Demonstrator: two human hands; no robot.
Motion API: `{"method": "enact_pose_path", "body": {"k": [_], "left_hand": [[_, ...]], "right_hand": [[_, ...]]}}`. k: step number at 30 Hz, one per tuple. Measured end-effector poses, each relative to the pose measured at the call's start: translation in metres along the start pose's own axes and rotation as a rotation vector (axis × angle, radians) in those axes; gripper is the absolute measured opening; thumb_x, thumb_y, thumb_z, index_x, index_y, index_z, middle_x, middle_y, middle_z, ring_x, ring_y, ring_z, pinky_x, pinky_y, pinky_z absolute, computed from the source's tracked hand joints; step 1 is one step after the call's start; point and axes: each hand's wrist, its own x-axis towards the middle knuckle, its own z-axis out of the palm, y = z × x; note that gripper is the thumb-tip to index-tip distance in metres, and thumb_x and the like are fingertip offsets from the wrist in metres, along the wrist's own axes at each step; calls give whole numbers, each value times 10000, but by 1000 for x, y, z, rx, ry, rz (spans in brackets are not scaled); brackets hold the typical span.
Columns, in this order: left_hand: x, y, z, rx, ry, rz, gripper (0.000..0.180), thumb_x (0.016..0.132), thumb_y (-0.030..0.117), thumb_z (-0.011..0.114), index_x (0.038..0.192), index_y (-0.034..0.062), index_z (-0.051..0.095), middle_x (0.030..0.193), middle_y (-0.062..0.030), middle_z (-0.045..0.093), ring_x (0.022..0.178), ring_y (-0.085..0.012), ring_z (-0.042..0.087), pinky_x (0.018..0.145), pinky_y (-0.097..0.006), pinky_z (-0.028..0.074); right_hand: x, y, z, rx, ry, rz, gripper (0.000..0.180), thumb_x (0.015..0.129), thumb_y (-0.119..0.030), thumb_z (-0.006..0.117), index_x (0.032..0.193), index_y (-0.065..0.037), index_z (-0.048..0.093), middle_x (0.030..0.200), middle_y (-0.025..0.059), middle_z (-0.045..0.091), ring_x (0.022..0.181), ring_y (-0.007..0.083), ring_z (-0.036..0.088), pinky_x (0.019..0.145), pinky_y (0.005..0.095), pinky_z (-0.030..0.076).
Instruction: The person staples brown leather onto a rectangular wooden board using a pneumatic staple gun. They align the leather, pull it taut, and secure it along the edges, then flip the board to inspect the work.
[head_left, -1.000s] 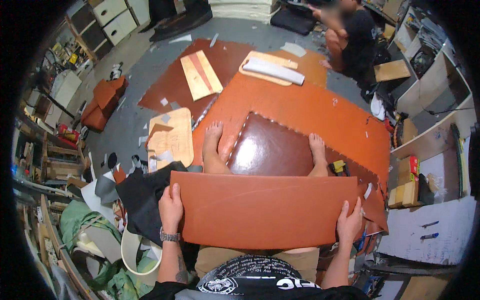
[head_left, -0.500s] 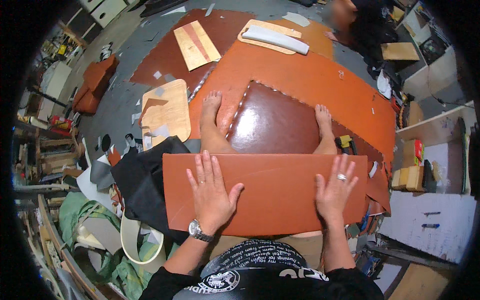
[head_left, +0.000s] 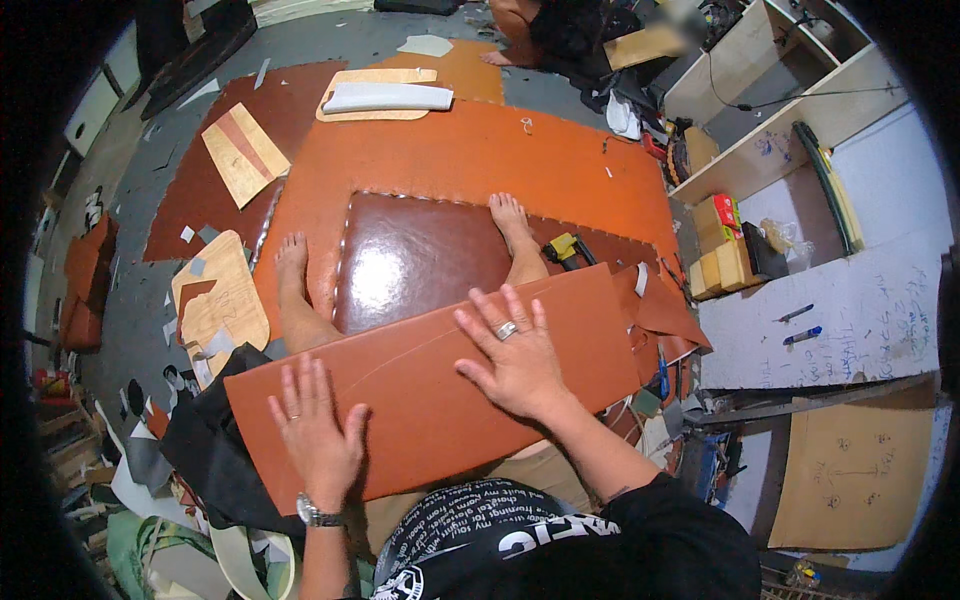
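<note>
Across my lap lies a long rectangular reddish-brown panel (head_left: 430,380) with a smooth leather-like face, tilted up toward the right. A faint pale curved line runs over it. My left hand (head_left: 322,430) rests flat near its left end, fingers stretched out. Spread over the right half of the same panel is my right hand (head_left: 515,355), palm down. Neither hand grips anything. Beyond the panel my bare feet stand beside and on a shiny dark brown sheet (head_left: 420,240), which lies on a larger orange sheet (head_left: 450,150).
Wooden boards (head_left: 245,155) lie on the sheets, one bearing a white roll (head_left: 390,97). Black fabric (head_left: 210,440) bunches at my left. A yellow-and-black tool (head_left: 567,250) sits past the panel. At right, a white board (head_left: 830,320) holds pens. Another person (head_left: 570,30) sits at the back.
The view has swung to the right. The panel's right end now sits higher than its left. My right hand has shifted toward the panel's middle; both hands stay flat on it.
</note>
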Motion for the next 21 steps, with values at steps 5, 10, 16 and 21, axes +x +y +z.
{"method": "enact_pose_path", "body": {"k": [5,10,16,21], "left_hand": [[-10,-50,-3,20,114,-193,800,1051,444,604,1698,72,315,1787,-111,269,1659,-351,193,1303,-644,129],[-13,-67,18,114,159,-361,817,1064,429,587,1704,37,264,1806,-122,202,1668,-366,144,1295,-659,143],[0,12,31,77,250,-202,904,1022,502,621,1688,-3,275,1802,-141,200,1667,-383,129,1304,-655,97],[-7,36,-1,-82,-129,199,875,975,505,684,1639,8,407,1778,-140,276,1660,-376,164,1310,-639,89]], "right_hand": [[-8,47,-11,-89,28,182,704,1013,-601,623,1616,-257,508,1757,68,333,1634,414,206,1281,689,156],[-14,89,-15,-156,139,405,717,1031,-596,603,1637,-236,473,1766,111,301,1629,440,203,1278,698,143],[-14,17,7,-200,143,331,708,1038,-532,607,1631,-168,471,1773,149,264,1616,493,202,1224,780,165],[-30,-4,-11,14,-160,-68,727,1011,-536,650,1616,-166,493,1765,144,290,1626,461,204,1256,737,150]]}}
